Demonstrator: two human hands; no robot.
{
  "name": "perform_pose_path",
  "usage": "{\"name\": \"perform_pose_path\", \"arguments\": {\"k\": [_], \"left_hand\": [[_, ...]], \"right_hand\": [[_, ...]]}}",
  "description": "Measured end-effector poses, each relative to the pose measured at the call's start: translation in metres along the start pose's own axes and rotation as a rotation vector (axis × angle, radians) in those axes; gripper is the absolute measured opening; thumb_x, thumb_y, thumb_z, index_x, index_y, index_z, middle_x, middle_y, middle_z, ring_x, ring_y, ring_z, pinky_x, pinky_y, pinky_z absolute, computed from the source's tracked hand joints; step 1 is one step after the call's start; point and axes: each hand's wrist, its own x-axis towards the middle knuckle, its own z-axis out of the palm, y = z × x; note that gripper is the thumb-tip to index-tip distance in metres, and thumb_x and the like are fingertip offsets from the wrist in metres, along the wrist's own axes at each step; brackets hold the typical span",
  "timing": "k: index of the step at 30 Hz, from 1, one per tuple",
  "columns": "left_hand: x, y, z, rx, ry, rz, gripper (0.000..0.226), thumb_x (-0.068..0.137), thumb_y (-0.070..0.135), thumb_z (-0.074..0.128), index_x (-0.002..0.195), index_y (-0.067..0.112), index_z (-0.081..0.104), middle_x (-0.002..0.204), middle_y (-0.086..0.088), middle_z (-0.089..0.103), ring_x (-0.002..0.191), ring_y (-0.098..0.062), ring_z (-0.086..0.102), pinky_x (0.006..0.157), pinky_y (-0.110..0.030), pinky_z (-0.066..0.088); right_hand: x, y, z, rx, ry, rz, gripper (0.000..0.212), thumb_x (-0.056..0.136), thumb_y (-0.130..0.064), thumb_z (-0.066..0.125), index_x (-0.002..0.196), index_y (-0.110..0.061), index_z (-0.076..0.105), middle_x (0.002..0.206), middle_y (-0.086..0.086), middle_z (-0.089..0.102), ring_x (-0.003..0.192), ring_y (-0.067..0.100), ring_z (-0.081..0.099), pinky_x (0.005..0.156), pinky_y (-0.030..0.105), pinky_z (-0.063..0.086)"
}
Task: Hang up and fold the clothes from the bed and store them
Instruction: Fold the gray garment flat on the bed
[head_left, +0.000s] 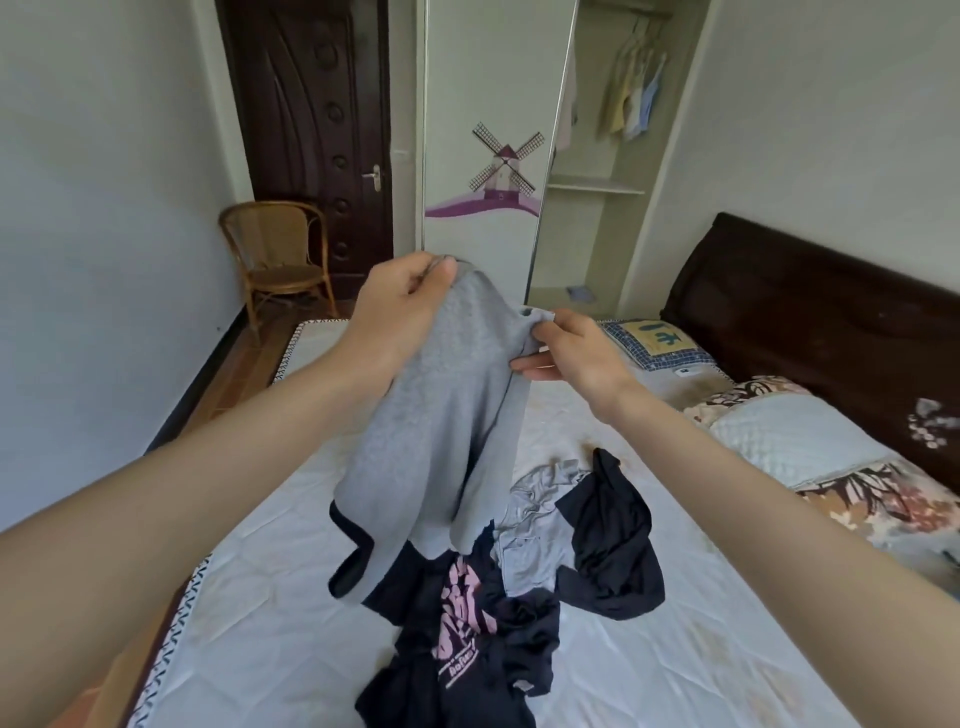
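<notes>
Barely started on the laundry pile, by the look of it

From my feed, the left hand pinches the top edge of a grey garment, and the right hand grips the same edge just beside it, so the piece hangs between and below both hands, its dark-trimmed hem brushing the heap. Under the hands, the bed holds a dark top with pink print, a pale grey piece and a black one, all crumpled. Beyond the right hand, the open wardrobe already shows a few hung clothes. I'd say most folding and storing is left.
</notes>
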Motion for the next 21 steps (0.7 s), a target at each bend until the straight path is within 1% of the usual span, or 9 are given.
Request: {"name": "perform_pose_path", "arguments": {"k": [3,6,8,10,12,14,16,18,21], "left_hand": [[-0.012,0.019,-0.023,0.03,0.06,0.024,0.053,0.092,0.041,0.048,0.084,-0.011,0.053,0.075,-0.007,0.043,0.071,-0.018,0.039,0.067,-0.034,0.029],[-0.04,0.032,-0.06,0.055,0.111,0.021,0.058,0.09,0.046,0.049,0.086,-0.011,0.054,0.076,-0.008,0.046,0.072,-0.02,0.042,0.067,-0.036,0.032],[-0.068,0.039,-0.085,0.085,0.149,-0.017,0.059,0.089,0.051,0.049,0.09,-0.007,0.059,0.081,-0.009,0.053,0.077,-0.02,0.049,0.072,-0.037,0.039],[-0.099,0.044,-0.105,0.105,0.191,-0.057,0.047,0.096,0.042,0.05,0.083,-0.001,0.061,0.082,-0.008,0.055,0.078,-0.019,0.051,0.073,-0.036,0.04],[-0.129,0.046,-0.123,0.132,0.224,-0.094,0.036,0.1,0.034,0.049,0.072,0.013,0.06,0.075,-0.003,0.054,0.072,-0.013,0.049,0.067,-0.03,0.039],[-0.157,0.05,-0.141,0.167,0.234,-0.116,0.038,0.103,0.027,0.048,0.066,0.021,0.053,0.064,0.007,0.048,0.06,-0.004,0.043,0.057,-0.022,0.035],[-0.183,0.056,-0.163,0.189,0.254,-0.149,0.039,0.103,0.023,0.046,0.065,0.023,0.05,0.055,0.016,0.047,0.052,0.003,0.041,0.052,-0.016,0.034],[-0.207,0.061,-0.188,0.208,0.279,-0.158,0.039,0.103,0.021,0.046,0.065,0.017,0.047,0.054,0.016,0.046,0.051,0.002,0.04,0.052,-0.018,0.033],[-0.233,0.067,-0.23,0.259,0.334,-0.158,0.033,0.103,0.023,0.048,0.072,0.011,0.048,0.068,-0.005,0.038,0.063,-0.013,0.036,0.057,-0.03,0.028]], "right_hand": [[-0.015,-0.021,0.012,-0.033,-0.025,-0.044,0.034,0.101,-0.014,0.044,0.124,0.009,0.052,0.101,0.011,0.063,0.071,0.02,0.071,0.072,0.03,0.061],[-0.039,-0.037,0.03,-0.014,-0.068,-0.101,0.024,0.1,-0.012,0.044,0.11,0.005,0.057,0.098,0.011,0.061,0.069,0.021,0.071,0.075,0.033,0.061],[-0.061,-0.042,0.046,-0.017,-0.097,-0.139,0.014,0.1,-0.011,0.045,0.092,-0.005,0.055,0.093,0.01,0.061,0.07,0.023,0.071,0.073,0.035,0.06],[-0.085,-0.044,0.064,-0.023,-0.108,-0.163,0.019,0.099,-0.011,0.046,0.081,-0.011,0.05,0.086,0.007,0.061,0.074,0.027,0.072,0.074,0.039,0.06],[-0.111,-0.043,0.081,-0.042,-0.122,-0.184,0.023,0.098,-0.013,0.047,0.075,-0.013,0.046,0.079,0.003,0.059,0.076,0.03,0.073,0.078,0.045,0.059],[-0.136,-0.042,0.099,-0.042,-0.148,-0.186,0.026,0.098,-0.014,0.047,0.072,-0.014,0.042,0.076,0.002,0.055,0.076,0.028,0.073,0.08,0.049,0.058],[-0.155,-0.042,0.118,-0.036,-0.198,-0.183,0.022,0.098,-0.014,0.047,0.076,-0.009,0.044,0.078,0.006,0.055,0.073,0.026,0.074,0.081,0.052,0.056],[-0.17,-0.046,0.139,-0.043,-0.27,-0.179,0.02,0.098,-0.014,0.047,0.088,0.003,0.052,0.088,0.019,0.061,0.071,0.024,0.074,0.082,0.054,0.057],[-0.189,-0.061,0.174,-0.055,-0.36,-0.189,0.027,0.099,-0.015,0.047,0.106,0.01,0.055,0.107,0.029,0.064,0.072,0.025,0.074,0.078,0.046,0.059]]}}
